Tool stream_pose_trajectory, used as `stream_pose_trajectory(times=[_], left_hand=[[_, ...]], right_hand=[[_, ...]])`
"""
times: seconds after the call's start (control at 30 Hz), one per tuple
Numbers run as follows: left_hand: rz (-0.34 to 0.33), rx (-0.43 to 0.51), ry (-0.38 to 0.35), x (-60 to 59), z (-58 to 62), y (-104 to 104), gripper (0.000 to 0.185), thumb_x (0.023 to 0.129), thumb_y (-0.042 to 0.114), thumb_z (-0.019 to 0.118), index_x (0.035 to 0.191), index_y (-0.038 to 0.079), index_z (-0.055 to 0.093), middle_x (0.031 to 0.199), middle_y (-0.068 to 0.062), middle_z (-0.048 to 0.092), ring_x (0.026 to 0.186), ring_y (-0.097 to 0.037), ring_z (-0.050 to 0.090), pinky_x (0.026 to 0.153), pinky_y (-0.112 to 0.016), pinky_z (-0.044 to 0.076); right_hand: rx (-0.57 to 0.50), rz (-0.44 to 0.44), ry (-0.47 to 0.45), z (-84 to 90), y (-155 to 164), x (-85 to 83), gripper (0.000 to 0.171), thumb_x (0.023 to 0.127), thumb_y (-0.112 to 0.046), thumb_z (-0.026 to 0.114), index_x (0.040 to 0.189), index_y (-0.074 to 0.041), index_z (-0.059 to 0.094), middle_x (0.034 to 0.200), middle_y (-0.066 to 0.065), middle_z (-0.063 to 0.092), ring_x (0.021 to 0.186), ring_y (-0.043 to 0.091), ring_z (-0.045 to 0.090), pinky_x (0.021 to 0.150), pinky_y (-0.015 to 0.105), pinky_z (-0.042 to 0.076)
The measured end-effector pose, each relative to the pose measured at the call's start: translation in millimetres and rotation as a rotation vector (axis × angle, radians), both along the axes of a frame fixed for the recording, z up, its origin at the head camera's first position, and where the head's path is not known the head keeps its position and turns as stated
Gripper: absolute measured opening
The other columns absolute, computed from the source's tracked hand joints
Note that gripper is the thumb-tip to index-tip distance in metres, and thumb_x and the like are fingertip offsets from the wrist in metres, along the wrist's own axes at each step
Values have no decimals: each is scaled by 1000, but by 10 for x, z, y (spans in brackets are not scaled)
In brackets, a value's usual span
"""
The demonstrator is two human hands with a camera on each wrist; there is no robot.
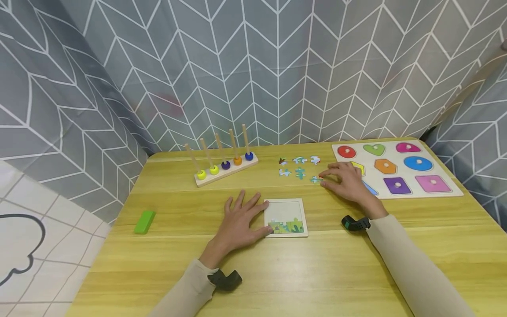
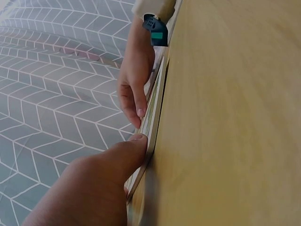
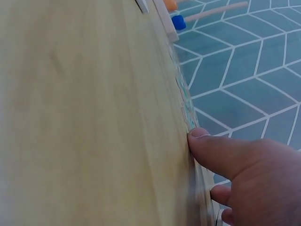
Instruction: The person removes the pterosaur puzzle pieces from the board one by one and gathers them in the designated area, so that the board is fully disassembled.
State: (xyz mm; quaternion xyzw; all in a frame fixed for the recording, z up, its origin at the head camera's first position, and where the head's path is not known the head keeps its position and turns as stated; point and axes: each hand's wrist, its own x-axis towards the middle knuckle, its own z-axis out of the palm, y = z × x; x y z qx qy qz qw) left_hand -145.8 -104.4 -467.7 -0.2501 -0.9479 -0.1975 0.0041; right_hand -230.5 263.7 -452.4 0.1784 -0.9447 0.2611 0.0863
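Two bare hands rest on a yellow wooden table, each sleeve ending at a dark wrist-worn camera. Nearest to the person, the left hand lies flat with its fingers spread and straight, holding nothing; its thumb tip touches the left edge of a small square puzzle tray, a contact the left wrist view shows edge-on. That tray sits just to the right of the left hand, with only its bottom strip filled by green picture pieces and the area above still white. Well off to the left of that hand lies a green block. Farther out and to the right, the right hand lies palm down with its fingers loosely extended, and its fingertips touch a loose jigsaw piece at the near right corner of a scatter of loose pieces; whether the fingers pinch that piece cannot be told, though the right wrist view shows the thumb pressed against the table surface beside the pieces. The scatter lies just left of and beyond those fingertips. Under and to the right of the right hand is a shape-sorting board with knobbed coloured shapes, part of it covered by the hand. Beyond the left hand, toward the curtain, stands a wooden peg rack with five upright rods, each carrying one coloured bead at its base.
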Motion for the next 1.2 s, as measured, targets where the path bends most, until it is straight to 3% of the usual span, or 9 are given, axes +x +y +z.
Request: stream_pose_trajectory(times=[0.2,0.47,1.2], left_hand=[[0,-4,5,1,-4,-7,73,90,70,55,154,37,45,168,3,31,159,-40,12,120,-70,7],[-2,-5,1,-3,10,2,73,89,70,56,153,37,45,168,4,31,159,-40,11,121,-69,6],[3,-10,-3,4,0,-2,73,89,69,56,153,36,46,168,5,31,159,-39,11,121,-69,6]], right_hand=[[-6,7,-11,8,6,-85,24,96,-25,70,116,-14,76,141,28,54,136,48,36,92,59,22],[-29,1,-6,55,1,-99,23,96,-23,71,116,-13,76,141,28,54,134,47,36,81,51,19],[-69,-11,-17,-11,4,-186,25,96,-22,70,118,-11,75,138,27,55,129,48,32,82,53,17]])
